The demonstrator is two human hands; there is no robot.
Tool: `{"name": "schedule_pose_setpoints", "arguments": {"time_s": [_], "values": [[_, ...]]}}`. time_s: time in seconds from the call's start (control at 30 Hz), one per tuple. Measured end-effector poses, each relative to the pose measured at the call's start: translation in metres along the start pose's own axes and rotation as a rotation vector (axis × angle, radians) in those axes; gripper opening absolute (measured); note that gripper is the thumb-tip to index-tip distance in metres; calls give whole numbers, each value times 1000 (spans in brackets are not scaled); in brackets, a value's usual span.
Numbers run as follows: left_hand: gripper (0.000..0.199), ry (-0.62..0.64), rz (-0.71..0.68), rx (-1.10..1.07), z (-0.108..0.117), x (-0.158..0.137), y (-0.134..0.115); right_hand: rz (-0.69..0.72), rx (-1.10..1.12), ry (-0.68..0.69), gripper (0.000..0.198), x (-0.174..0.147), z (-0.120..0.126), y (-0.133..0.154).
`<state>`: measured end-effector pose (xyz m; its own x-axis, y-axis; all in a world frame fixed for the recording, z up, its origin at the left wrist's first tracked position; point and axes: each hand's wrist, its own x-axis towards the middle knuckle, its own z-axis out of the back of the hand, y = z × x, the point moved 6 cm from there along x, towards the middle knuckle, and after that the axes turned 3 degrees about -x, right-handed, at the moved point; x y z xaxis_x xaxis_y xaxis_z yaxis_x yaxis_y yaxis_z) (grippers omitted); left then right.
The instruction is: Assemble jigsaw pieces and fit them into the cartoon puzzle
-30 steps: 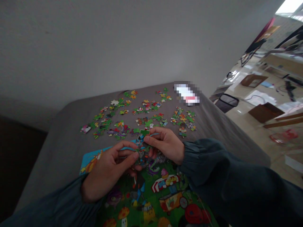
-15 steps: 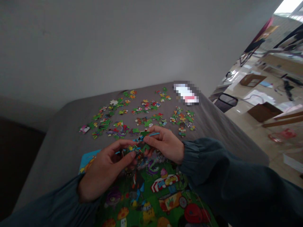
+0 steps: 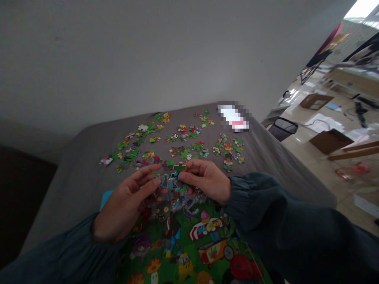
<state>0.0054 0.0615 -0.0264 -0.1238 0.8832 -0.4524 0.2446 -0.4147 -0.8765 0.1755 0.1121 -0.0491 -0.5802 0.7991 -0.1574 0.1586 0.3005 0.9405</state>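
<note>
My right hand pinches a green jigsaw puzzle piece between thumb and fingers, above the far part of a colourful cartoon picture. To its left, my left hand has its thumb and index finger apart, with no piece visible between them. Its lower fingers hover over the picture and are partly hidden. Beneath and between both hands the picture's upper area is covered, so I cannot tell which pieces lie there. Loose puzzle pieces are spread just beyond my fingers.
A grey cloth covers the table, which meets a plain wall. More loose pieces lie at the left. A blurred-out phone-like object rests at the back right. Cardboard boxes stand on the floor to the right.
My left hand has drawn back to the left and its fingers have parted, away from the small piece it was pinching. The right hand has hardly moved and keeps its green piece.
</note>
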Motion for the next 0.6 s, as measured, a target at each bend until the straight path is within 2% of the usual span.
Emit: {"name": "schedule_pose_setpoints", "arguments": {"time_s": [0.1,0.17,0.27,0.37,0.5,0.6], "values": [[81,23,102,-27,-1,0,7,-36,-10,-22,42,-1,1,-1],[64,32,131,-70,-1,0,10,-35,-14,-26,40,-1,2,0],[28,17,132,-146,-1,1,13,-17,-23,-8,40,-1,0,1],[9,11,157,-173,-3,1,14,-23,-3,4,40,-1,-2,2],[16,52,161,-183,-5,0,12,-106,154,-12,36,-5,-3,3],[36,112,156,-177,-3,-1,8,-153,279,31,32,-8,-6,6]]}}
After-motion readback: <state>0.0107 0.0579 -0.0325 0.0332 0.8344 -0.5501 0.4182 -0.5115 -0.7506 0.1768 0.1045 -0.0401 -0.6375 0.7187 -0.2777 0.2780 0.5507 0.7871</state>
